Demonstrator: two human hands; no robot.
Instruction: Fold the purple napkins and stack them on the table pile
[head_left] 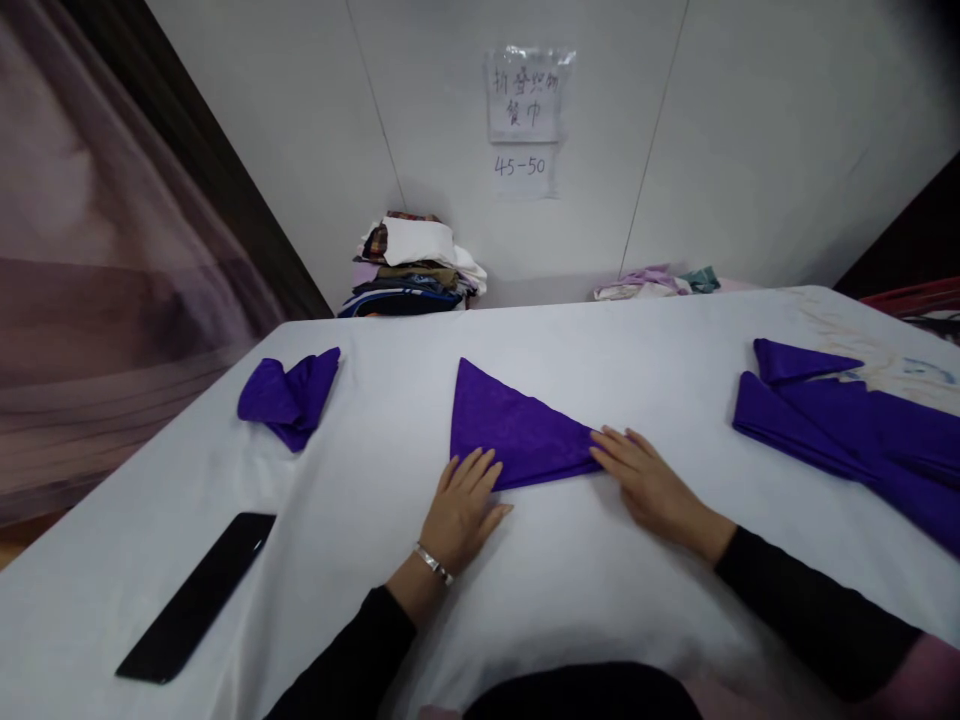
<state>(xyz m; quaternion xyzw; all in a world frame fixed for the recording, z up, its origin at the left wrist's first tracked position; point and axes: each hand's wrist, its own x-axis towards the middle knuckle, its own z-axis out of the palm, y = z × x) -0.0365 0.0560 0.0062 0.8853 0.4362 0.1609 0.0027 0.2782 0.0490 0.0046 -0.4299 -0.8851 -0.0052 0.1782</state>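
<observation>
A purple cloth napkin (517, 425), folded into a triangle, lies flat on the white-covered table (360, 560) in front of me. My left hand (463, 505) rests with its fingers stretched over the napkin's lower left corner, thumb apart; a silvery bracelet circles that wrist. Over at the napkin's right tip, my right hand (649, 483) lays its extended fingertips on the cloth. Both hands are open and press from above, not gripping. Another purple napkin (289, 395), folded into a pointed shape, sits toward the left edge.
More purple cloths (832, 420) lie overlapping at the right. A flat, shiny black rectangular object (199, 595) is at the lower left. Behind the table are a stack of folded clothes (412, 265) and a smaller cloth pile (652, 283). Handwritten paper signs (523, 115) hang on the wall.
</observation>
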